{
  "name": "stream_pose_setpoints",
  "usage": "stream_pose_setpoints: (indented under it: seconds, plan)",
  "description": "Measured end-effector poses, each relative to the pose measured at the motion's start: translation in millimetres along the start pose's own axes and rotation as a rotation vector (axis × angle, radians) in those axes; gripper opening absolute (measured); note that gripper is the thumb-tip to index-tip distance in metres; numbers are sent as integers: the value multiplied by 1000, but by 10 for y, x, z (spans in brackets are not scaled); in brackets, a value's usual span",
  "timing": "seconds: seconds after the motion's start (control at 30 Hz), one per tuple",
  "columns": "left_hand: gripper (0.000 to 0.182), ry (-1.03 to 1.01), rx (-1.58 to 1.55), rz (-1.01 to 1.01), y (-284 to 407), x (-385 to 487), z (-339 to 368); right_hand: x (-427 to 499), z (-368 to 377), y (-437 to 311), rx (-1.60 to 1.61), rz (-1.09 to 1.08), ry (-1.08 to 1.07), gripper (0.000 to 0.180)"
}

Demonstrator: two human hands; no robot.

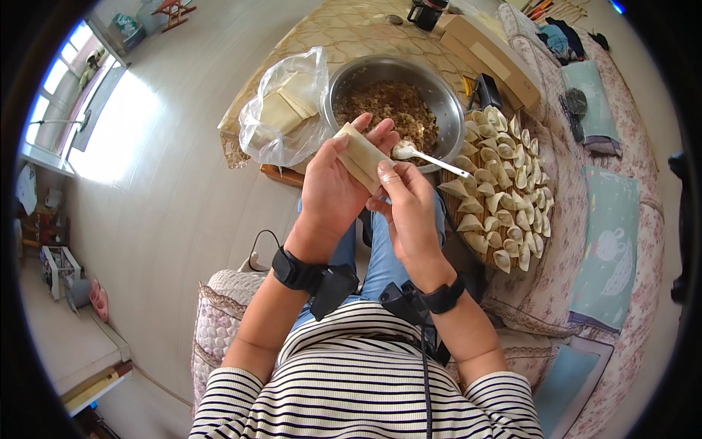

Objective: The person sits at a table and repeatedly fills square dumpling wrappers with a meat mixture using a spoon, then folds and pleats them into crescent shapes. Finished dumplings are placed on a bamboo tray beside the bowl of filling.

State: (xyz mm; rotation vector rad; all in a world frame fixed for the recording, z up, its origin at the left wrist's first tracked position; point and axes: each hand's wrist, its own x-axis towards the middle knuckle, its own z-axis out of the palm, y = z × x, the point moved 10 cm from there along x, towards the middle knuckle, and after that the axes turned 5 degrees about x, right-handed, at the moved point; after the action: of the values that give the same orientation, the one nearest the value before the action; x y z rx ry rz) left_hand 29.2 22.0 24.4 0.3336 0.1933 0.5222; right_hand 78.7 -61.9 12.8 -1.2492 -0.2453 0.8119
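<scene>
A folded dough wrapper (362, 156) lies across the palm of my left hand (334, 186), its thumb pressing the upper edge. My right hand (408, 197) pinches the wrapper's lower right end between thumb and fingers. Just beyond my hands stands a steel bowl (454, 104) of minced filling (395, 104). A white spoon (433, 158) rests in the bowl with its handle over the rim. Square wrappers (288, 104) are stacked in a clear plastic bag (255, 129) left of the bowl. Many folded dumplings (504, 186) cover a round slatted tray (477, 241) at the right.
The bowl and bag stand on a table with a patterned cloth (290, 41). A cardboard box (488, 60), a black device (488, 90) and a black mug (426, 13) are at its far right. A sofa with a floral cover (565, 263) runs along the right.
</scene>
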Motion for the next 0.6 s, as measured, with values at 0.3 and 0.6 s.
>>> stream_pose_setpoints:
  seconds: [0.3,0.6]
  plan:
    - [45,42,659,-35,8,-97,-3,219,-309,-438,-175,-269,147,11]
    - [32,276,1110,149,163,-52,-66,386,-326,-295,-145,-261,155,16]
